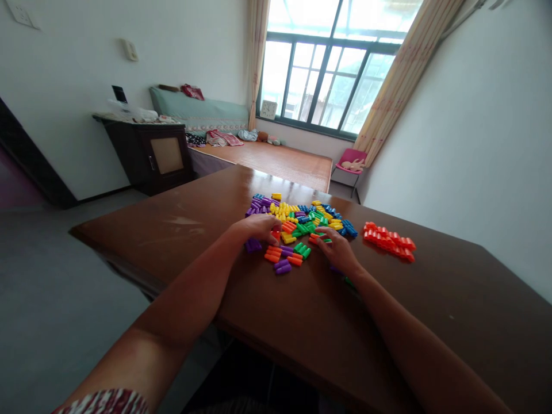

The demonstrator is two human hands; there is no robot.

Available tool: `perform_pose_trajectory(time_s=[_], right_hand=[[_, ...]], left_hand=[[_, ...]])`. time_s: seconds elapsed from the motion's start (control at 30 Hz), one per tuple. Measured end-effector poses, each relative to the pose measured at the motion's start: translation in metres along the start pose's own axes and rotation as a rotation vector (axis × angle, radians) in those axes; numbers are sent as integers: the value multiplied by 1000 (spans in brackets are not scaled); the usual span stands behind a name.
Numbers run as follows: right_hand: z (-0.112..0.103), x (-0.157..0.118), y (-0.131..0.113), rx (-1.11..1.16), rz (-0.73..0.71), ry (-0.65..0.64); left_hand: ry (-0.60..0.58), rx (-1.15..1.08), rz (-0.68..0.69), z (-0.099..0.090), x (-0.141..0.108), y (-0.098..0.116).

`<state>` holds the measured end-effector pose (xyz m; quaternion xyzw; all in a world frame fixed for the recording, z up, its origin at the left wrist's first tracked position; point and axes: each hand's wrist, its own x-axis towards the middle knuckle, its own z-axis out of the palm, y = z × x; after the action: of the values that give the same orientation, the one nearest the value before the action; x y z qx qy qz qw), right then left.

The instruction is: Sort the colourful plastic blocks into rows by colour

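Note:
Many small plastic building blocks, ribbed like joined tubes, lie in a loose pile on the brown table (181,218). My left hand (260,225) is at the pile's near left side, its fingers bent round an orange block (276,234). At the near right side, my right hand (335,248) has its thumb and fingertips on another orange block (313,238). Between the hands lie green blocks (302,250) and orange blocks (272,254). A purple block (283,267) is closest to me. Yellow blocks (284,213) and blue blocks (348,228) lie farther back.
To the right, red-orange blocks (389,241) are lined up in a joined strip. Beyond the table stand a bed (276,161), a dark cabinet (142,152) and a pink chair (351,158). The table's near edge runs below my forearms.

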<state>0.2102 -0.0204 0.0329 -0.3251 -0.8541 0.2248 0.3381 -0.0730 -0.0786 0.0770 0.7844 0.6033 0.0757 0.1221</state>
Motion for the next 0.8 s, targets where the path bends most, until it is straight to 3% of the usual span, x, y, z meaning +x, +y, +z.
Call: perform_pose_trajectory(time_s=[0.07, 0.13, 0.23, 0.37, 0.6, 0.7, 0.8], right_hand=[[-1, 0, -4, 6, 1, 5], [-2, 0, -11, 7, 9, 22], [-2, 1, -25, 50, 29, 23], [5, 1, -42, 282, 108, -100], [15, 4, -42, 572, 259, -119], [-2, 12, -27, 585, 276, -94], [-46, 16, 9, 488, 350, 144]], left_hand=[[-2, 57, -4, 3, 1, 1], [66, 18, 44, 4, 1, 3], [188, -144, 216, 4, 3, 11], [231, -216, 419, 13, 6, 33], [321, -117, 402, 33, 18, 52], [383, -78, 362, 31, 18, 46], [431, -30, 333, 26, 15, 35]])
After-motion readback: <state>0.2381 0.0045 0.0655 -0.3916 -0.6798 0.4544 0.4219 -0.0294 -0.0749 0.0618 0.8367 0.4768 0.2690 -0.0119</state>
